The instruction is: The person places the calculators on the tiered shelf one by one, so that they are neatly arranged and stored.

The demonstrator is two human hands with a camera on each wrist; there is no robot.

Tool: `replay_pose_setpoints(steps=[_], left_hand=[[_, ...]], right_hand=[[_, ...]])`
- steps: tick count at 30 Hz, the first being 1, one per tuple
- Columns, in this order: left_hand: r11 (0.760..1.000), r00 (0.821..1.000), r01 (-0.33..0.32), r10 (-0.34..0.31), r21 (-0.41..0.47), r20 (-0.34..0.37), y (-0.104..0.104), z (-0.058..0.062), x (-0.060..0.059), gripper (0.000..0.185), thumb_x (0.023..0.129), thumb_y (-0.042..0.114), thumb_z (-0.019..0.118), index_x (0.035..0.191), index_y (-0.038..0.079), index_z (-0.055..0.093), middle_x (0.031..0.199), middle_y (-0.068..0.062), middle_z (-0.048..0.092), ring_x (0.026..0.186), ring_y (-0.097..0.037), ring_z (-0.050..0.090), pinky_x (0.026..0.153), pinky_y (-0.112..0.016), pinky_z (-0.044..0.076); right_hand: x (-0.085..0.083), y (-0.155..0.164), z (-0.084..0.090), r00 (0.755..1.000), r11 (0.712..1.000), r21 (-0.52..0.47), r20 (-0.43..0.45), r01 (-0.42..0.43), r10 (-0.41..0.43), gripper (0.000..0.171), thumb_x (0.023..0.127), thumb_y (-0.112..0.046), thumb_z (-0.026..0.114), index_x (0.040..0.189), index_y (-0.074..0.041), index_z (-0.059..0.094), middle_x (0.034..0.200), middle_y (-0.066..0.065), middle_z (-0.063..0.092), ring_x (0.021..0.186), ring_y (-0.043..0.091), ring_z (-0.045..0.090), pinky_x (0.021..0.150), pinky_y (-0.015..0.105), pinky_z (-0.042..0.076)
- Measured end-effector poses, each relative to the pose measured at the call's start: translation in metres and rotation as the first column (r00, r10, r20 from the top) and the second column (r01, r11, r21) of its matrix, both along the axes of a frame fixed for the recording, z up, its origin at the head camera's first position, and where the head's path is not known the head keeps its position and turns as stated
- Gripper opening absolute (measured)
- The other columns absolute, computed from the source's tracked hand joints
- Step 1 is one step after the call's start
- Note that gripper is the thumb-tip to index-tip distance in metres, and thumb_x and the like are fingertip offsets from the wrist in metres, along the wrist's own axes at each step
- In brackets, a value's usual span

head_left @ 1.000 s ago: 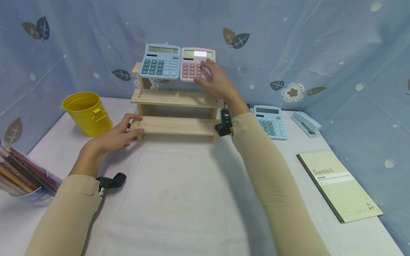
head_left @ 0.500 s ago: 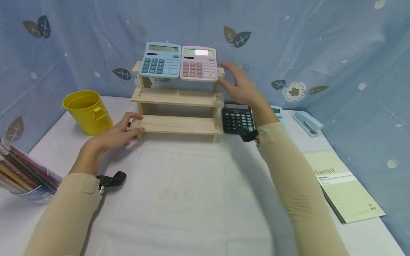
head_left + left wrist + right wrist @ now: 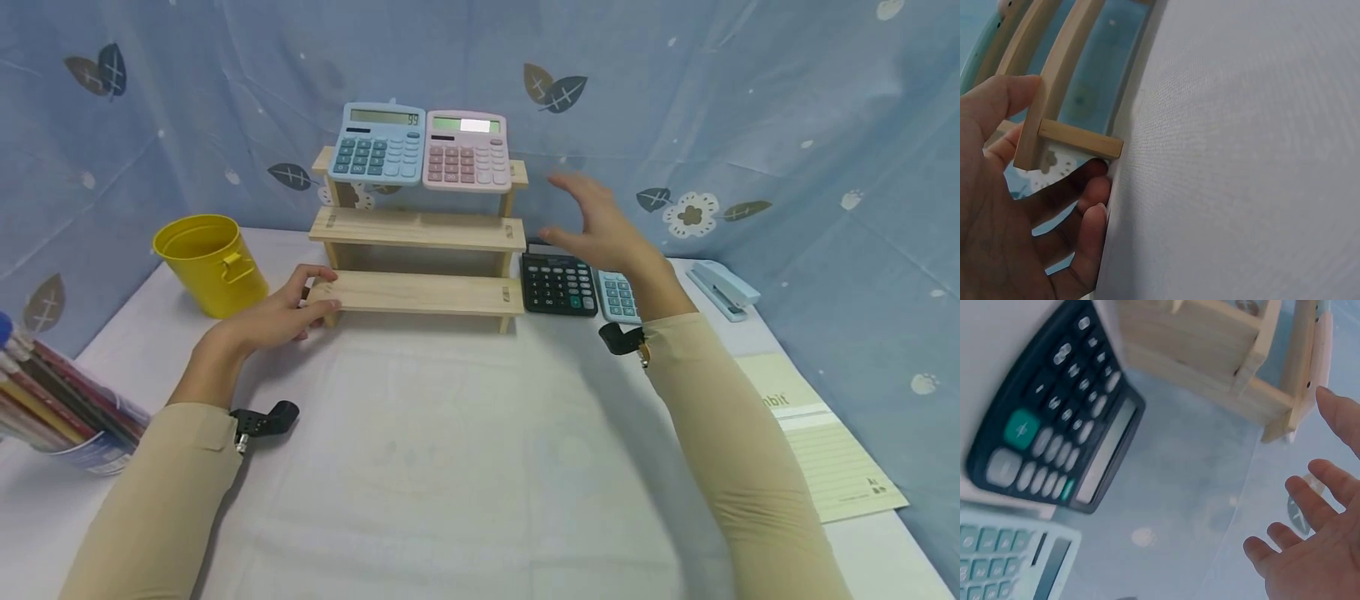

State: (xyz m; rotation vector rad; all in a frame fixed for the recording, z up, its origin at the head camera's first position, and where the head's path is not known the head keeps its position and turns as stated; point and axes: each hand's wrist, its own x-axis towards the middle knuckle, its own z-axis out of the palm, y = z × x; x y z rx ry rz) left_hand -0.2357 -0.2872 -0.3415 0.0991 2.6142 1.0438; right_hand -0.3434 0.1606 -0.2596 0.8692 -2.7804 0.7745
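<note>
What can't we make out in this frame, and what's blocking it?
- Light blue calculator on the table: head view, top half hidden behind the right hand; right wrist view, cut by the bottom edge.
- Pale green notebook: head view, title partly covered by the right sleeve.
- Left hand grip on the wooden three-step shelf: left wrist view, fingertips hidden behind the board.
- Black calculator: right wrist view, key labels blurred.

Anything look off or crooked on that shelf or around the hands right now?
Nothing stands out. The blue calculator and pink calculator sit side by side on the wooden shelf's top step. The left hand holds the bottom step's end; the right hand hovers open above the black calculator.
</note>
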Motion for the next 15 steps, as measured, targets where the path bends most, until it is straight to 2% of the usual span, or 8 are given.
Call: replay_pose_setpoints(steps=[5,15], left_hand=[[1.0,1.0,0.008,-0.008,0.013,-0.007,0.001,-0.003,-0.001,0.066,0.103,0.059,0.049,0.152,0.033,0.014,0.125,-0.02,0.042,0.105,-0.033,0.052,0.082,-0.04,0.042],[1.0,1.0,0.0,0.0,0.016,-0.002,-0.002,-0.003,-0.001,0.065,0.104,0.059,0.049,0.153,0.034,0.013,0.129,-0.019,0.042,0.106,-0.033,0.051,0.083,-0.04,0.042]], right_hand=[[0.002,0.018,-0.008,1.0,1.0,0.024,0.022,0.017,-0.018,0.081,0.098,-0.03,0.07,0.163,-0.016,0.025,0.169,0.01,0.024,0.157,0.034,0.014,0.123,0.06,0.013],[0.003,0.044,-0.023,0.995,0.995,0.047,0.041,0.086,-0.088,0.083,0.096,-0.03,0.073,0.162,-0.011,0.026,0.168,0.016,0.025,0.156,0.039,0.014,0.123,0.061,0.005]])
